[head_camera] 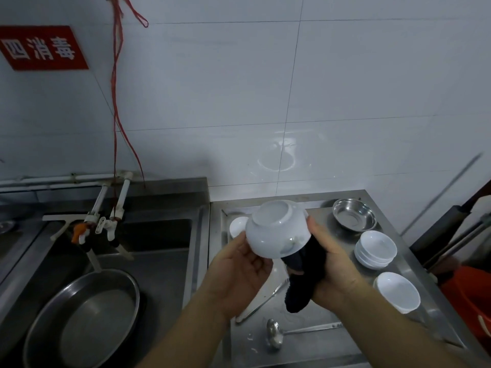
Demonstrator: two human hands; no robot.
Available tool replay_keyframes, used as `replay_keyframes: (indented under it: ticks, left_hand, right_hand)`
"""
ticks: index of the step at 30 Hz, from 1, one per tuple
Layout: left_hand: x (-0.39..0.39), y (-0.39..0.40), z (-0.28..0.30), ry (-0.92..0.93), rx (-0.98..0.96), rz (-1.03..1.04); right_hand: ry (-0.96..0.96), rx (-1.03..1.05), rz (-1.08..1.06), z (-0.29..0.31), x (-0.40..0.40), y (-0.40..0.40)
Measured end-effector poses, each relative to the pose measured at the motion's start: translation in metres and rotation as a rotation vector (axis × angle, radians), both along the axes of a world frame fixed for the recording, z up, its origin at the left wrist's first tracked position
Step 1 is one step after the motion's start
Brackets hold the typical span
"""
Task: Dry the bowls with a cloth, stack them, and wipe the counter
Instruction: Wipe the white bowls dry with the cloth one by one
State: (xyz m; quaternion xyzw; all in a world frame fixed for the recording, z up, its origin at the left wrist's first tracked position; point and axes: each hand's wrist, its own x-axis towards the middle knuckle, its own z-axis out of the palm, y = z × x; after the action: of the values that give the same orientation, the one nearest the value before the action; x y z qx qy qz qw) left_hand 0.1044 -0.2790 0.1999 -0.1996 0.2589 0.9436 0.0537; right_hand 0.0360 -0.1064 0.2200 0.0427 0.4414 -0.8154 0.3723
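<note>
A white bowl [276, 229] is held upside down above the steel counter [313, 341], its foot ring pointing up. My left hand [239, 272] supports its rim from below on the left. My right hand [332, 264] grips a dark cloth [303, 274] and presses it against the bowl's right side. On the counter stand a stack of small white bowls [376, 249], a single white bowl [397, 292] near the right edge, and another white bowl [237, 225] partly hidden behind the held one.
A steel bowl [354, 213] sits at the counter's back. Tongs [261, 301] and a ladle [276, 334] lie on the wet counter in front. To the left is a sink with taps [106, 221] and a large steel basin [85, 320]. An orange bucket [470, 301] stands at the right.
</note>
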Motion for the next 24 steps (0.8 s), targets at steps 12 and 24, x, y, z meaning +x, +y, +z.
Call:
replay_keyframes:
  ticks: [12,24]
  left_hand:
    - [-0.010,-0.028,0.017,0.072,-0.422,0.053]
    - [0.001,-0.018,0.019,0.216,-0.621,-0.276]
  right_hand:
    - [0.120,0.349,-0.409,-0.004,-0.002,-0.004]
    - [1.632,0.617,-0.071,0.022,0.003,-0.028]
